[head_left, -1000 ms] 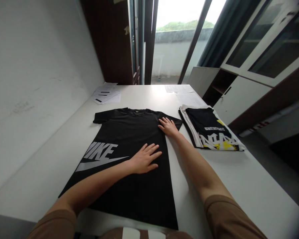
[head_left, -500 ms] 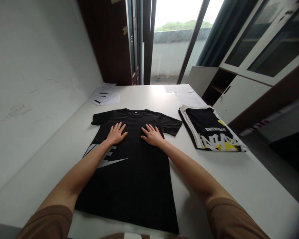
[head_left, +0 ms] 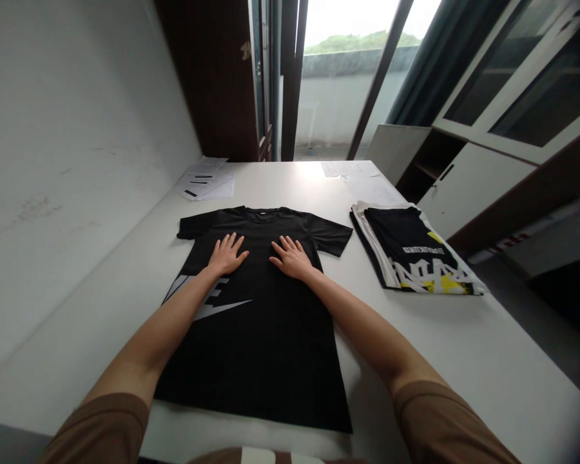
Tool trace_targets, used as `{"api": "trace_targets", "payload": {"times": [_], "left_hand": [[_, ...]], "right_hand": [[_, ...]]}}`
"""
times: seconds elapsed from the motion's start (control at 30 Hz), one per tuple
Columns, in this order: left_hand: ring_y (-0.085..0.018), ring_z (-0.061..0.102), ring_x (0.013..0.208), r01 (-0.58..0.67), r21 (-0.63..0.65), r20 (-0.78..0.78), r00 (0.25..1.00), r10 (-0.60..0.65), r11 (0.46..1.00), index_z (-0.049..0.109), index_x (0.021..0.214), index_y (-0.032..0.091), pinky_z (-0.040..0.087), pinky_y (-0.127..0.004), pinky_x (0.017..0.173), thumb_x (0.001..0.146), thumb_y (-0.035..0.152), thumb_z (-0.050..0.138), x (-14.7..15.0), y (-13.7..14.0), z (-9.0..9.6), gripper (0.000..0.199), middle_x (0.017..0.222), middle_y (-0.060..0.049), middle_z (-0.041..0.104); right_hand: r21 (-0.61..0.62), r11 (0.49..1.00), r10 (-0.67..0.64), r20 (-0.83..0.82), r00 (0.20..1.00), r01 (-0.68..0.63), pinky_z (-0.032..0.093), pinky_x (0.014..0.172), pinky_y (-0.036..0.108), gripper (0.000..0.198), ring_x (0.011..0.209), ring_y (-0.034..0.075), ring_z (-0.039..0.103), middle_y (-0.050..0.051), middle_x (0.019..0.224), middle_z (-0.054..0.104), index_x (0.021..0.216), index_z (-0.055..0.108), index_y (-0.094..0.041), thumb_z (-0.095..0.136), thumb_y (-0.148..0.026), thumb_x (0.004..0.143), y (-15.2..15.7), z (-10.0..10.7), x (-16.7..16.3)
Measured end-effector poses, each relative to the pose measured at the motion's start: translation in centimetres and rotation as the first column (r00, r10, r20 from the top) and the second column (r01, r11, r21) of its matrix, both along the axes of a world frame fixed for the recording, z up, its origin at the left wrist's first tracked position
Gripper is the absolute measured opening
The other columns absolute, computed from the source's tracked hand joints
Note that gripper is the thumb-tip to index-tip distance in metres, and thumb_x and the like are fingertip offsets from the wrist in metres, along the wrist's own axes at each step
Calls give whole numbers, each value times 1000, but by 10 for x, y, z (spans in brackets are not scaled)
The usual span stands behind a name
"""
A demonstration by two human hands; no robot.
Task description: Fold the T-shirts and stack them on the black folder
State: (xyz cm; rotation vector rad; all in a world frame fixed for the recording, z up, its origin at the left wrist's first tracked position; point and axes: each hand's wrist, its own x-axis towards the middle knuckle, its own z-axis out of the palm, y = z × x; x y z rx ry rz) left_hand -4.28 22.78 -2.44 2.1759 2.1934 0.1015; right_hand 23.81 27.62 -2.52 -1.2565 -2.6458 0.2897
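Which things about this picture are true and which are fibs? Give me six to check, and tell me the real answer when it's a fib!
1. The left grip is on the shirt. True.
2. The shirt is folded into a small square. False: it is laid out flat, with its short sleeves spread.
3. The pile has some yellow on it. True.
4. The right grip is on the pile. False: it is on the shirt.
5. Papers lie near the far end of the table. True.
6. The shirt is bright red. False: it is black, with pale lettering.
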Motion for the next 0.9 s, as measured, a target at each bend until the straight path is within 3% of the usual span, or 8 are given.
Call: {"api": "trace_targets", "payload": {"times": [0.17, 0.23, 0.33, 0.43, 0.6, 0.77, 0.9], "left_hand": [[-32, 12, 159, -6, -2, -8, 1000, 6, 1000, 26, 165, 26, 12, -56, 126, 101, 68, 27, 0, 1, 0, 77, 173, -8, 16], [-33, 12, 159, -10, -2, -21, 1000, 10, 1000, 24, 165, 25, 12, -56, 126, 101, 68, 26, 0, 1, 0, 77, 173, -8, 16], [-34, 11, 159, -5, -9, -31, 1000, 5, 1000, 23, 166, 25, 12, -57, 126, 102, 67, 26, 1, 1, 0, 77, 173, -9, 15], [-34, 12, 159, -9, -20, -24, 1000, 8, 1000, 25, 165, 25, 12, -58, 125, 101, 67, 28, 1, 1, 0, 76, 173, -10, 16], [-33, 18, 157, 16, 40, -12, 1000, -16, 999, 26, 164, 22, 16, -57, 125, 102, 63, 32, 11, 9, 1, 75, 170, -13, 23], [-30, 16, 158, 129, 26, -5, 992, -128, 991, 26, 164, 22, 16, -53, 126, 103, 61, 31, 38, 41, 3, 73, 171, -11, 21], [-29, 12, 159, 142, -19, 7, 990, -142, 990, 27, 164, 22, 14, -54, 127, 102, 65, 27, 52, 79, -4, 75, 172, -10, 18]], "right_hand": [[13, 957, -290, -22, 957, 290, 15, 125, 56, 78, 157, 34, 16, 13, 169, 24, 161, 37, -21, 33, -70, 101, 27, -10, 33], [26, 944, -329, -25, 944, 330, 12, 125, 58, 79, 157, 35, 15, 15, 169, 23, 162, 36, -18, 33, -69, 101, 27, -9, 36], [75, 973, -217, -35, 976, 219, 7, 126, 56, 77, 158, 33, 11, 12, 170, 19, 163, 33, -22, 33, -68, 102, 20, -5, 30], [48, 994, -100, 0, 995, 100, 10, 127, 52, 75, 159, 31, 11, 9, 171, 18, 163, 33, -25, 32, -69, 102, 16, -2, 24], [16, 995, -97, 39, 994, 97, 12, 127, 50, 75, 158, 30, 14, 10, 171, 19, 163, 34, -25, 30, -69, 103, 18, -1, 23], [28, 994, -107, 53, 993, 105, 12, 127, 49, 74, 159, 29, 13, 10, 171, 19, 163, 34, -24, 30, -68, 103, 15, 2, 23], [51, 993, -111, 59, 992, 108, 12, 127, 48, 72, 158, 28, 14, 12, 170, 20, 162, 35, -23, 30, -66, 104, 13, 3, 22]]}}
